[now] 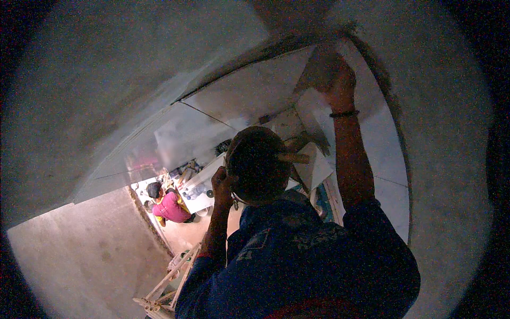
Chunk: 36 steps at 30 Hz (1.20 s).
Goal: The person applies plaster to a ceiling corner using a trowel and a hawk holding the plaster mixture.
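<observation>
My left hand (222, 187) is closed at the left edge of a dark round bowl (257, 165), held in front of my chest. What is inside it is too dark to make out. A short wooden handle (295, 158) sticks out at the bowl's right side. My right arm reaches up, a dark band on its wrist. High up by the wall tiles (366, 127), close to their dark upper edge, my right hand (340, 80) is bent and blurred. A dark, smeared flat shape (317, 68) lies at its fingers, its kind unclear.
Far below on the left, a person in a pink shirt (174, 206) crouches beside a white board (199, 198) and scattered items. A wooden ladder-like frame (172, 282) stands at the lower left. Rough grey wall surfaces (106, 80) curve around me, and the light is dim.
</observation>
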### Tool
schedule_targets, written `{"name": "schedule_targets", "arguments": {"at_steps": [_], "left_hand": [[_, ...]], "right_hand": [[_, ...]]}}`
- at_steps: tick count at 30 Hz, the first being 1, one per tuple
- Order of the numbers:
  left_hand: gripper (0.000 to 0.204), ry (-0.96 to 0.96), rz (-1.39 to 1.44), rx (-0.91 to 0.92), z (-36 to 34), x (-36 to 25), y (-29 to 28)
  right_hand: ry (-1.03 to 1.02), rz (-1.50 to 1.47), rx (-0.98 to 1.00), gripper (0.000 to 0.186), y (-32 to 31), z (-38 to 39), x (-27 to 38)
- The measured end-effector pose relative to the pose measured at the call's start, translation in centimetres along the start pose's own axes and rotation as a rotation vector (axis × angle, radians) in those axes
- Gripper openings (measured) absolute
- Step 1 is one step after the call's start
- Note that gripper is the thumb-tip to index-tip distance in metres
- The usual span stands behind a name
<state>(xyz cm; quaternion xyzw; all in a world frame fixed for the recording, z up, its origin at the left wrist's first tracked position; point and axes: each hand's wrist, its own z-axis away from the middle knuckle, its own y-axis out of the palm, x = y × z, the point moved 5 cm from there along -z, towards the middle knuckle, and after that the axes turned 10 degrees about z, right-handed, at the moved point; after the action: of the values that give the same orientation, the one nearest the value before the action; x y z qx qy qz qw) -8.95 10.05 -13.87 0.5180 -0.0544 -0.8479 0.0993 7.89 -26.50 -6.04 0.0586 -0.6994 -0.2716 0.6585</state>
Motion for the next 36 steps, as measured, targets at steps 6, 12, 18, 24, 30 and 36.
{"name": "schedule_targets", "arguments": {"at_steps": [6, 12, 18, 24, 30, 36], "left_hand": [[0.013, 0.026, -0.051, 0.010, 0.1, 0.0, -0.7], [0.011, 0.031, 0.017, 0.039, 1.7, 0.8, -1.5], [0.012, 0.053, -0.095, 0.036, 1.7, -0.2, -0.2], [0.014, 0.045, -0.119, 0.044, 1.9, -0.5, 0.5], [0.015, -0.030, 0.023, 0.056, 1.6, -0.3, 1.2], [0.019, -0.035, 0.103, 0.042, 1.3, 0.3, -0.1]], "right_hand": [[-0.295, 0.254, 0.129, 0.028, 2.6, -1.3, -1.9], [-0.210, 0.590, -0.075, 0.020, 11.6, 2.7, -2.7], [0.103, 0.267, 0.136, 0.022, 14.1, 7.6, -5.0], [0.466, -0.518, -0.013, 0.028, 2.8, 8.4, -3.8], [0.331, -0.243, -0.081, 0.033, -5.2, 4.8, -5.1], [-0.510, 1.172, 0.121, 0.043, 5.9, 3.9, -0.1]]}}
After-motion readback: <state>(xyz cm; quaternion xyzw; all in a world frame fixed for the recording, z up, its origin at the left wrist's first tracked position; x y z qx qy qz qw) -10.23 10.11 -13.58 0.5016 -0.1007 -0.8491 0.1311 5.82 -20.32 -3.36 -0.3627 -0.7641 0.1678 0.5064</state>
